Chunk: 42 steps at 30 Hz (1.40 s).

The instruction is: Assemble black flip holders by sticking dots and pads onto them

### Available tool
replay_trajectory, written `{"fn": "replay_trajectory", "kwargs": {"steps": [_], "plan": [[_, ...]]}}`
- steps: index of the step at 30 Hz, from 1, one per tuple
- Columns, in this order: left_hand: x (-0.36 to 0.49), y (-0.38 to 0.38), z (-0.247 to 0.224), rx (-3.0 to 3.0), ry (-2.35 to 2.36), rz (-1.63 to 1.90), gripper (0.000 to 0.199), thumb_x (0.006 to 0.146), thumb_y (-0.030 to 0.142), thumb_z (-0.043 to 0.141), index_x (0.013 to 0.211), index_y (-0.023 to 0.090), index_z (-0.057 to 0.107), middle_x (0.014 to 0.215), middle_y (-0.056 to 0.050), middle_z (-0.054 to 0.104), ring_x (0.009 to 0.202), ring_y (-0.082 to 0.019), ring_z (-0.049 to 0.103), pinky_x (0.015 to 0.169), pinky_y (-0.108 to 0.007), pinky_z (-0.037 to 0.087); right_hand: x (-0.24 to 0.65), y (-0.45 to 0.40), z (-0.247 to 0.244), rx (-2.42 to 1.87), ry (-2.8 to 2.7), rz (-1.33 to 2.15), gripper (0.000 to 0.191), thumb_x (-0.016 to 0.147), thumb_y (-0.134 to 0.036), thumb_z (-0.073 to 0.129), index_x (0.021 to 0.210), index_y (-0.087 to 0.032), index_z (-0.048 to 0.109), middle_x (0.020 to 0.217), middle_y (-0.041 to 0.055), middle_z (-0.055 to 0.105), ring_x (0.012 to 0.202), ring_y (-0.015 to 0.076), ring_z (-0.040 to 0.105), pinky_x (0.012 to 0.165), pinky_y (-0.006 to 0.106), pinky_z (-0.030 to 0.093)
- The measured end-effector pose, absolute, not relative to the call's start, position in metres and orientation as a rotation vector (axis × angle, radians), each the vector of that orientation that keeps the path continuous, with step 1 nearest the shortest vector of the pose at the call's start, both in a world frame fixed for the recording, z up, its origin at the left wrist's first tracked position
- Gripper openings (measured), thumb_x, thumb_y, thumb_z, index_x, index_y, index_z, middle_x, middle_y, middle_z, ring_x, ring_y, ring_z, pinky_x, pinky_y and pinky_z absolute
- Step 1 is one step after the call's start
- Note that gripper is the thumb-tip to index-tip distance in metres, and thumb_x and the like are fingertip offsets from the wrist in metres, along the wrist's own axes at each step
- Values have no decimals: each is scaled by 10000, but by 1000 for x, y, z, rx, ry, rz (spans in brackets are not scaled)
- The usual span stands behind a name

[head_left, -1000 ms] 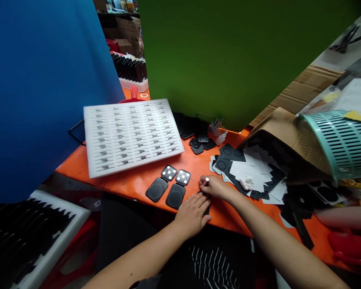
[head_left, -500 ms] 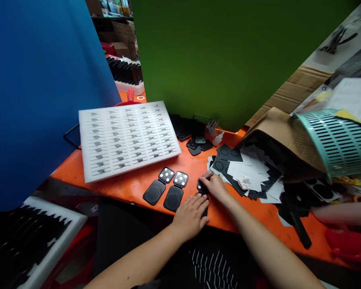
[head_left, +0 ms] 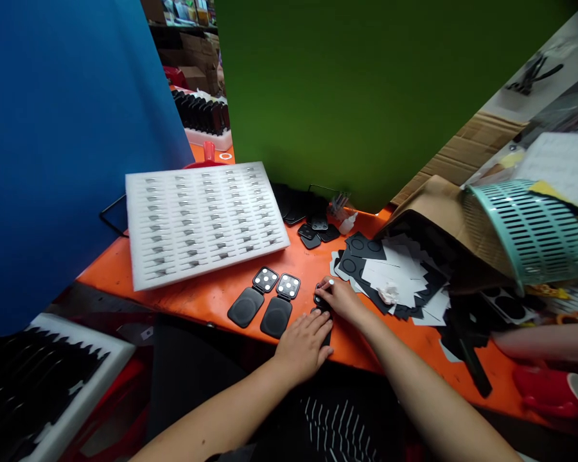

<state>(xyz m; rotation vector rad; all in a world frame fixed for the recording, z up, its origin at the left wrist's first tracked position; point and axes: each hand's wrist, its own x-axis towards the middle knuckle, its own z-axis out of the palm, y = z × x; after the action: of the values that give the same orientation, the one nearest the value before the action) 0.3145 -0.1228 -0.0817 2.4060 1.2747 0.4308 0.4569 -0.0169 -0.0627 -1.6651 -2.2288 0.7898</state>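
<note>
My left hand (head_left: pixel 304 343) lies flat, fingers spread, over the lower part of a black hinged piece (head_left: pixel 328 337) near the table's front edge. At that piece's upper part, my right hand (head_left: pixel 340 298) pinches a small, light-tipped stick-like tool (head_left: pixel 328 283); its lower end is hidden by the fingers. Just left of my hands lie two open black pieces, one (head_left: pixel 276 316) nearer and one (head_left: pixel 246 307) farther left, each with white dots on its square upper part.
A white foam tray (head_left: pixel 207 221) with rows of metal parts stands at the left. Black and white sheets (head_left: pixel 397 273) lie right, beside a cardboard box and a teal basket (head_left: pixel 534 231). Another person's arm (head_left: pixel 549 341) reaches in at the right. Small black parts (head_left: pixel 318 228) lie farther back.
My right hand has tilted the small tool, whose light tip now points another way. My left hand stays on the piece. The view has shifted slightly.
</note>
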Motion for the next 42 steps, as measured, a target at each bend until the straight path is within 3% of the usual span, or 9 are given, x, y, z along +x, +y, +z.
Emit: {"fn": "replay_trajectory", "kwargs": {"steps": [9, 14, 18, 20, 24, 29, 36, 42], "plan": [[314, -123, -82, 2411, 1275, 437, 511, 827, 445, 429, 1287, 239, 345, 1366, 3, 342, 1249, -201, 287, 1031, -384, 247, 455, -12, -60, -1708, -2265, 797, 123, 768, -324, 540, 730, -209, 556, 744, 8, 633, 715, 137, 573, 638, 220, 366], [315, -123, -83, 2413, 1281, 423, 511, 831, 450, 417, 1291, 244, 337, 1369, 2, 336, 1252, -203, 282, 1027, -386, 252, 456, -12, -54, -1696, -2185, 907, 244, 731, -367, 568, 922, -217, 546, 726, -14, 613, 647, 120, 549, 579, 203, 353], [315, -123, -83, 2410, 1275, 425, 515, 834, 442, 418, 1300, 244, 323, 1373, 3, 329, 1257, -198, 271, 1029, -384, 246, 459, -11, -50, -1745, -2255, 812, 197, 783, -364, 477, 758, -194, 574, 661, -4, 596, 605, 117, 522, 548, 206, 323], [315, -123, -82, 2403, 1281, 428, 517, 832, 437, 424, 1301, 244, 321, 1373, 6, 328, 1257, -195, 270, 1031, -385, 242, 460, -10, -50, -1754, -2280, 755, 204, 799, -320, 447, 701, -189, 570, 680, 6, 604, 630, 122, 527, 568, 210, 324], [315, -123, -82, 2397, 1274, 427, 512, 835, 439, 418, 1299, 243, 324, 1371, 9, 332, 1258, -192, 268, 1031, -383, 243, 459, -10, -49, -1794, -2222, 716, 233, 823, -344, 412, 764, -191, 578, 733, 19, 613, 683, 136, 540, 594, 217, 336], [315, -122, -82, 2389, 1282, 422, 508, 832, 442, 422, 1291, 244, 333, 1372, 12, 330, 1252, -191, 276, 1033, -382, 237, 447, 0, -53, -1859, -2266, 631, 288, 736, -434, 542, 905, -202, 574, 858, 48, 620, 736, 161, 550, 595, 228, 325], [314, -123, -79, 2394, 1274, 432, 511, 824, 432, 438, 1287, 239, 337, 1362, 11, 347, 1246, -192, 278, 1028, -371, 239, 452, 13, -61, -1915, -2156, 700, 133, 735, -304, 482, 673, -187, 494, 618, 0, 572, 570, 125, 505, 506, 210, 292], [316, -114, -63, 2362, 1281, 460, 422, 788, 426, 502, 1158, 227, 464, 1227, -34, 470, 1120, -225, 400, 931, -362, 338, 475, -24, -65, -1714, -1943, 841, 194, 769, -388, 445, 785, -200, 493, 610, -27, 574, 577, 127, 528, 537, 206, 359]]}}
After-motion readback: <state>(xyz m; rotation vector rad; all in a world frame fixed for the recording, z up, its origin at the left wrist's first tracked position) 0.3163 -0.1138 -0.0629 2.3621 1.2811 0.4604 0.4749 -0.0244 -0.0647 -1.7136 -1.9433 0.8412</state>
